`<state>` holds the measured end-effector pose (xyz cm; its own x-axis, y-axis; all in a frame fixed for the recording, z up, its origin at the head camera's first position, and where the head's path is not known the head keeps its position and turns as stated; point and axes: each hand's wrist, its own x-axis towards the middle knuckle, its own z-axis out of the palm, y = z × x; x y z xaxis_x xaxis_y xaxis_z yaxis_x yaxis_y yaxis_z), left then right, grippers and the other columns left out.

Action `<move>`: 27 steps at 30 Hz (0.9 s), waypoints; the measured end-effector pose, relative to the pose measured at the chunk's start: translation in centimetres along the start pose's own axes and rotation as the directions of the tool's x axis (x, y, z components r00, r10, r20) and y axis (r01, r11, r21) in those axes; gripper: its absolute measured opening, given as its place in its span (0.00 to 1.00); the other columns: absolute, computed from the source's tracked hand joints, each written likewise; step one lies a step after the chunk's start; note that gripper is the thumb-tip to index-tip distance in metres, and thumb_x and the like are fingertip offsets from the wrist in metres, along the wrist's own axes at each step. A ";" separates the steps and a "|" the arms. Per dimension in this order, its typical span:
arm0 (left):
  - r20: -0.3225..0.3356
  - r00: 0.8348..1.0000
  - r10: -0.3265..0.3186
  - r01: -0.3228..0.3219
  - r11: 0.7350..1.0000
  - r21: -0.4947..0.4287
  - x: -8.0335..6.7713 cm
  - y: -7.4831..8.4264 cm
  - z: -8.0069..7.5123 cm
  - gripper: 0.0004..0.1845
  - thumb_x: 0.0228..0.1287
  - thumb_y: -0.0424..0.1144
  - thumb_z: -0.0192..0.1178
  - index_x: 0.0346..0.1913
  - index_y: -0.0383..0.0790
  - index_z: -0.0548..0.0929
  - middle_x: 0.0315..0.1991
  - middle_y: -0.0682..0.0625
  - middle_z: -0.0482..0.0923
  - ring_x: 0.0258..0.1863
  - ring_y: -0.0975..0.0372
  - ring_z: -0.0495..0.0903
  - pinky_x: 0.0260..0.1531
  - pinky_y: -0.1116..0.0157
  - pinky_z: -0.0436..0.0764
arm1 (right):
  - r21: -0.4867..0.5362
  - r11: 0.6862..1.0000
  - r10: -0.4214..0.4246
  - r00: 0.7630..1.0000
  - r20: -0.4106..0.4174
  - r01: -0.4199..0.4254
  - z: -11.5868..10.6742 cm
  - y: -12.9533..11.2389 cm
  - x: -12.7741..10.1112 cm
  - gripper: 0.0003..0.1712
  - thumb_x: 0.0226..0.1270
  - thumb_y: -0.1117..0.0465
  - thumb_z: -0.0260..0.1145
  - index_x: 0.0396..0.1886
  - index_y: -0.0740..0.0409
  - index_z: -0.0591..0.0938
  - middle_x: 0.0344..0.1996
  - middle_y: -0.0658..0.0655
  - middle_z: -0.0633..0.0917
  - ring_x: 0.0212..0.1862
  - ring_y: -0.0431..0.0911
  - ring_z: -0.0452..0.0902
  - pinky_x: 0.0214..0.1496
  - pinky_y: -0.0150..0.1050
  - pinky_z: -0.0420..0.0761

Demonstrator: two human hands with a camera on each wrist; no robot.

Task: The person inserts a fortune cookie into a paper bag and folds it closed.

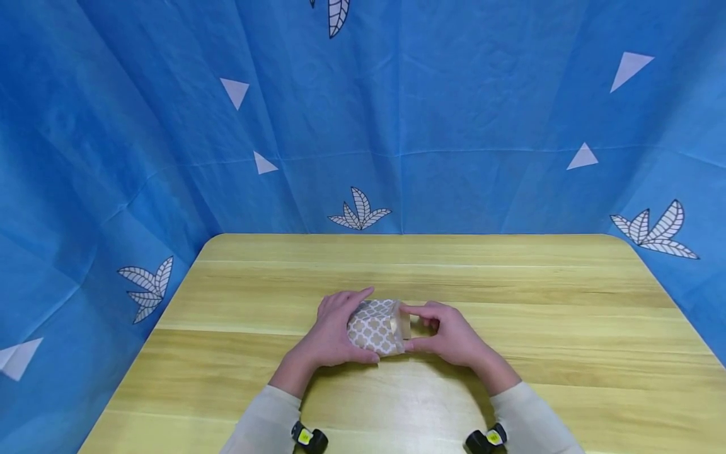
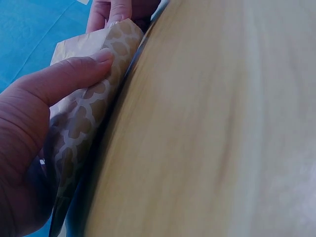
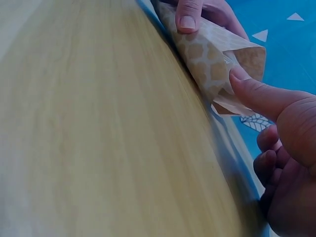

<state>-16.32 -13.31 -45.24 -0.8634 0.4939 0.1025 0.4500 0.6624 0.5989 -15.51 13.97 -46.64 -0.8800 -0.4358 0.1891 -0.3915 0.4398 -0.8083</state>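
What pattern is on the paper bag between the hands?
A tan and white quatrefoil lattice on the paper bag, clearest in the head view.

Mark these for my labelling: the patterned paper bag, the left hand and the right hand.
Brown paper bag with white lattice pattern (image 1: 374, 328), head view, on its patterned side.
Left hand (image 1: 330, 334), head view, back of the hand.
Right hand (image 1: 450, 337), head view, back of the hand.

Table (image 1: 510, 296) lies open left, right and far of the bag (image 1: 374, 328). Both hands (image 1: 331, 334) (image 1: 448, 337) crowd the bag at centre. Blue cloth (image 1: 454, 126) walls off the far edge and both sides.
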 end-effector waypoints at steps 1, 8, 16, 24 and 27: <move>-0.001 1.000 0.003 -0.003 1.000 0.002 0.0 0.0 0.0 0.64 0.33 0.61 0.81 0.78 0.51 0.61 0.66 0.51 0.67 0.68 0.54 0.60 0.70 0.47 0.46 | 0.003 1.000 -0.003 1.000 0.000 0.003 0.1 0.0 0.0 0.38 0.48 0.52 0.83 0.61 0.55 0.83 0.27 0.51 0.75 0.32 0.45 0.69 0.32 0.37 0.73; -0.003 1.000 0.001 -0.001 1.000 0.003 0.1 -0.1 0.1 0.64 0.33 0.62 0.81 0.78 0.52 0.61 0.65 0.51 0.67 0.67 0.55 0.60 0.70 0.49 0.46 | 0.007 1.000 0.010 1.000 0.005 -0.010 0.3 -0.3 0.3 0.37 0.48 0.53 0.83 0.60 0.55 0.84 0.27 0.51 0.75 0.32 0.46 0.69 0.33 0.37 0.73; 0.003 1.000 -0.001 0.001 1.000 0.007 0.0 0.0 0.1 0.64 0.32 0.62 0.81 0.78 0.53 0.60 0.65 0.51 0.67 0.67 0.55 0.60 0.70 0.51 0.46 | 0.003 1.000 0.016 0.999 0.031 -0.016 0.5 -0.5 0.7 0.38 0.47 0.55 0.84 0.61 0.55 0.83 0.27 0.51 0.75 0.32 0.46 0.69 0.33 0.36 0.73; 0.007 1.000 0.002 -0.002 1.000 0.016 0.1 0.1 0.1 0.65 0.32 0.62 0.81 0.78 0.53 0.60 0.65 0.51 0.67 0.67 0.55 0.60 0.70 0.51 0.45 | -0.004 1.000 0.019 0.999 0.044 -0.019 0.9 -0.7 1.1 0.37 0.48 0.58 0.83 0.61 0.58 0.83 0.28 0.50 0.77 0.32 0.45 0.70 0.33 0.37 0.74; 0.011 1.000 0.004 -0.004 1.000 0.015 0.2 0.2 0.0 0.65 0.33 0.62 0.81 0.78 0.54 0.60 0.65 0.51 0.67 0.66 0.55 0.60 0.70 0.50 0.45 | 0.001 1.000 0.016 0.999 0.051 -0.016 0.9 -0.7 1.3 0.37 0.48 0.61 0.83 0.60 0.59 0.83 0.29 0.50 0.77 0.33 0.45 0.69 0.33 0.37 0.74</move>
<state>-16.41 -13.07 -45.08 -0.8592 0.5027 0.0955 0.4565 0.6688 0.5868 -16.16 12.37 -46.28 -0.8712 -0.4683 0.1475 -0.3772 0.4460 -0.8117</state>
